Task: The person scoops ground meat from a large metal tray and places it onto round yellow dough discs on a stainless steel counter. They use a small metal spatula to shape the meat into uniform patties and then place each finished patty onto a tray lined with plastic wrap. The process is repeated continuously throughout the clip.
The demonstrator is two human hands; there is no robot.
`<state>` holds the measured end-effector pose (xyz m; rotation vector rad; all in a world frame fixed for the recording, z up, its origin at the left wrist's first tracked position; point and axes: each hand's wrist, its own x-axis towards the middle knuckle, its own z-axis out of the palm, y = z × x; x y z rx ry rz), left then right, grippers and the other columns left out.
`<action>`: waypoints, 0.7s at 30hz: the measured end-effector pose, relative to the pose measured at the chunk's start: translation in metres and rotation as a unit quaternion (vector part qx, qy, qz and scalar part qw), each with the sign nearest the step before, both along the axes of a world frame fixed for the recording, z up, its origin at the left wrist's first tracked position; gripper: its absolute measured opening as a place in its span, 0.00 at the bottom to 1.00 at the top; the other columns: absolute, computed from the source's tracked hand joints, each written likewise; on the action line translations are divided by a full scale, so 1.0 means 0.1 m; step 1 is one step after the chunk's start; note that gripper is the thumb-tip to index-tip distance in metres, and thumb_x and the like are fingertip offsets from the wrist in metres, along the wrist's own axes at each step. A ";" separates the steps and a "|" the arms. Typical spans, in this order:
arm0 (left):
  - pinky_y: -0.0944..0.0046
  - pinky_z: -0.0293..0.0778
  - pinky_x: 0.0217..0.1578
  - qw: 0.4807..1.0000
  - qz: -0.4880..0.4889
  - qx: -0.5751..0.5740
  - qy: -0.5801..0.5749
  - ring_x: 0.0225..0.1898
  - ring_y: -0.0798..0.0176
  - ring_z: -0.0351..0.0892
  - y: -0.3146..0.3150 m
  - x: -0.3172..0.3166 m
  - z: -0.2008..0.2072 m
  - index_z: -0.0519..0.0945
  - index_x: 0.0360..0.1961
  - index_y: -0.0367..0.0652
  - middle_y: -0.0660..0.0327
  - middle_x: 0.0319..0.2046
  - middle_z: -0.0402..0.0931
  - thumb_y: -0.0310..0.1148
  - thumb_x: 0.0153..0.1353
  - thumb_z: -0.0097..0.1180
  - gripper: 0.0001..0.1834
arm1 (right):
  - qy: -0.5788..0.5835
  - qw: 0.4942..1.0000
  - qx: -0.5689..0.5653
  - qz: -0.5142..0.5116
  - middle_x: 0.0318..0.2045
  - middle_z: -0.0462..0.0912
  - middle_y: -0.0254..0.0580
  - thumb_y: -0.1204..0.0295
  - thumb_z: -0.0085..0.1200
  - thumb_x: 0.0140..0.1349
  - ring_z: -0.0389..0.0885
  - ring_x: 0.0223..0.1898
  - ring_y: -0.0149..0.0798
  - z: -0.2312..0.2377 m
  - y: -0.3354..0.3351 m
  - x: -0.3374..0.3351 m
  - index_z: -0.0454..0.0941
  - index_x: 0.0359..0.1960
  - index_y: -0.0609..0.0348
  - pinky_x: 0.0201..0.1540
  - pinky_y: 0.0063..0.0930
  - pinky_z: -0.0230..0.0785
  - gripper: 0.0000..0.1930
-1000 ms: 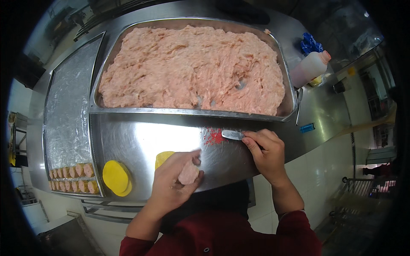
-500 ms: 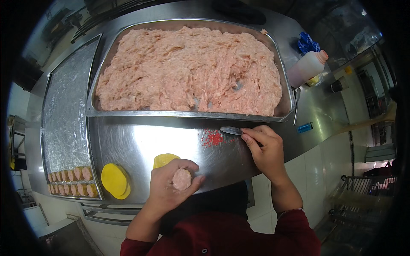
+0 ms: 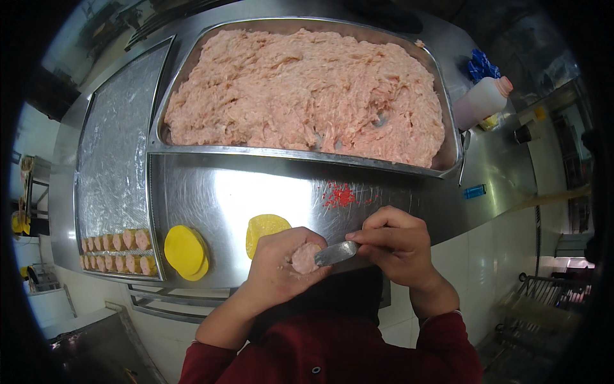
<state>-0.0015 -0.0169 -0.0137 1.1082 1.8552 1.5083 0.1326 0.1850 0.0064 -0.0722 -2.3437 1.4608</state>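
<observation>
Hands now meet: right hand [image 3: 396,246] has brought its metal blade [image 3: 336,253] onto the meat lump [image 3: 304,258] cupped in left hand [image 3: 281,269].

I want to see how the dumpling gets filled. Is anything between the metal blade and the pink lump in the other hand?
Nothing visible is. The right hand holds the blade with its tip right against the pink lump cupped in the left hand. The yellow wrappers lie off to the left on the steel table.

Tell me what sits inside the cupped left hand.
A pink lump of minced filling fills the left hand, touched by a metal blade. Whatever lies under the filling is hidden.
</observation>
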 end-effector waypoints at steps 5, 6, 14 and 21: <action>0.63 0.78 0.30 0.999 0.008 0.005 0.035 0.28 0.59 0.86 -0.01 0.01 0.04 0.84 0.34 0.41 0.56 0.28 0.83 0.29 0.53 0.76 0.12 | 0.022 0.995 0.092 0.020 0.31 0.83 0.33 0.71 0.74 0.55 0.79 0.30 0.35 -0.09 0.07 -0.09 0.92 0.43 0.49 0.37 0.28 0.69 0.13; 0.63 0.77 0.30 0.999 0.015 -0.005 0.048 0.28 0.59 0.86 0.00 0.01 0.04 0.84 0.33 0.41 0.56 0.28 0.83 0.29 0.53 0.76 0.11 | 0.015 0.996 0.086 0.030 0.31 0.83 0.33 0.71 0.75 0.54 0.79 0.30 0.35 -0.10 0.09 -0.09 0.92 0.43 0.49 0.37 0.28 0.68 0.13; 0.68 0.76 0.29 0.997 0.014 0.027 0.072 0.25 0.66 0.83 0.04 0.03 0.05 0.84 0.31 0.40 0.62 0.24 0.83 0.26 0.52 0.75 0.09 | 0.044 0.996 0.080 0.026 0.30 0.84 0.33 0.74 0.73 0.55 0.79 0.31 0.33 -0.08 0.04 -0.10 0.92 0.41 0.51 0.37 0.28 0.69 0.11; 0.67 0.78 0.36 0.999 0.039 0.025 -0.012 0.32 0.65 0.85 0.03 0.03 0.05 0.85 0.41 0.36 0.53 0.42 0.86 0.20 0.50 0.73 0.15 | 0.023 0.997 0.066 0.008 0.29 0.85 0.36 0.70 0.74 0.55 0.83 0.31 0.35 -0.07 0.21 -0.06 0.91 0.40 0.53 0.39 0.30 0.68 0.11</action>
